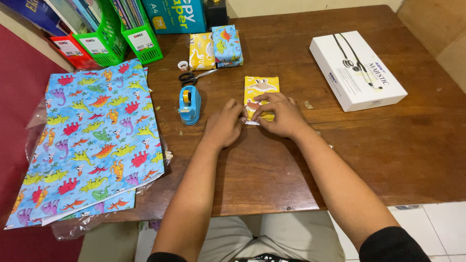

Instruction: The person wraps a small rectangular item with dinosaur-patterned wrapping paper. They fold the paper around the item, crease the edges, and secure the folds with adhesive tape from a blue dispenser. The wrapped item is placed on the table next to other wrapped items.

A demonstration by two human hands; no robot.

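A small box wrapped in yellow animal-print paper lies on the brown wooden table in front of me. My right hand rests on its near end, fingers pressing the folded paper flap down. My left hand touches the same near end from the left, fingertips at the flap's corner. The box's near edge is hidden under my fingers.
A blue tape dispenser stands left of the box, black scissors and a small tape roll behind it. Two wrapped parcels sit farther back. Dinosaur-print wrapping sheets cover the left side. A white box lies at right; green file racks stand at the back.
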